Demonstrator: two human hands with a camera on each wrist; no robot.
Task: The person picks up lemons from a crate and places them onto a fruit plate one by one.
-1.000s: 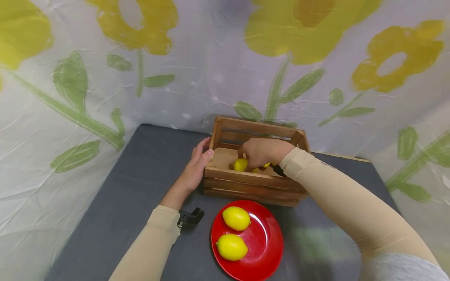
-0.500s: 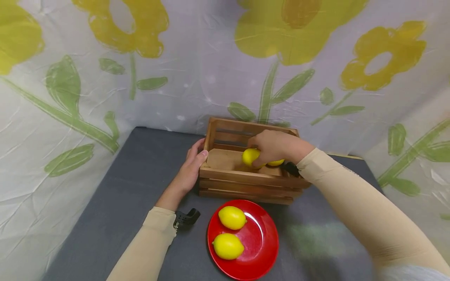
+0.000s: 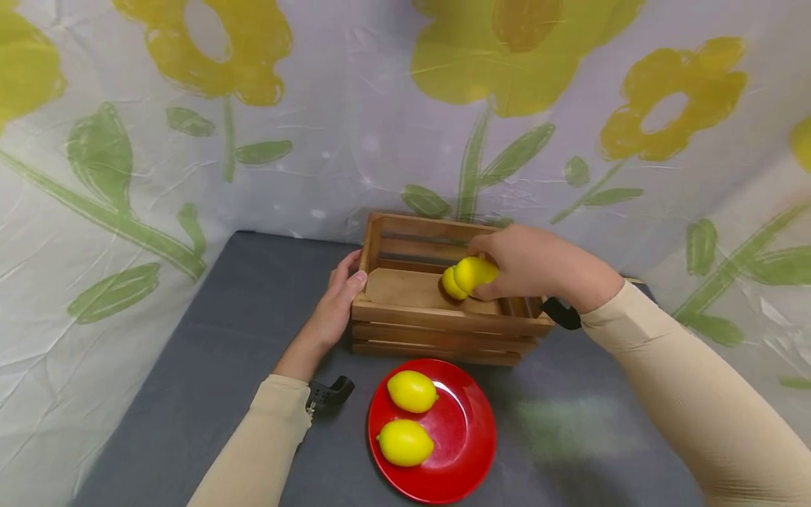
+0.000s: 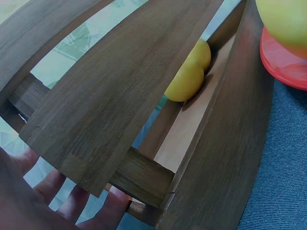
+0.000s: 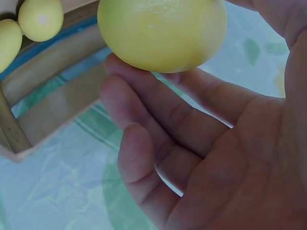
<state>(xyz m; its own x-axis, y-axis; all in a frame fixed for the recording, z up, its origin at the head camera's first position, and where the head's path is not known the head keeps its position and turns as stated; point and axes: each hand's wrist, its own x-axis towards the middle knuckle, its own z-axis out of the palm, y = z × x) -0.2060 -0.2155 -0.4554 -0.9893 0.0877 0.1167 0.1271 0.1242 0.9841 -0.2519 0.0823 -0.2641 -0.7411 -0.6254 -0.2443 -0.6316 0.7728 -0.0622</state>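
Note:
My right hand (image 3: 538, 264) pinches a yellow lemon (image 3: 476, 273) above the slatted wooden crate (image 3: 437, 318). The right wrist view shows the held lemon (image 5: 163, 33) at my fingertips, with two more lemons (image 5: 41, 19) lying in the crate. From the head, the held lemon partly covers those behind it, and just one lemon (image 3: 453, 283) shows inside. My left hand (image 3: 332, 303) grips the crate's left end, thumb at the rim. Its fingers (image 4: 74, 201) reach around the end slats in the left wrist view.
In front of the crate, a red plate (image 3: 465, 451) bears two lemons (image 3: 405, 443). Brown paper-like lining (image 3: 405, 285) covers the crate's floor. The dark grey table (image 3: 253, 303) backs onto a flower-printed sheet (image 3: 342, 141).
My right hand has lifted a lemon out from low in the crate and moved it up and right. The left hand has stayed on the crate's end.

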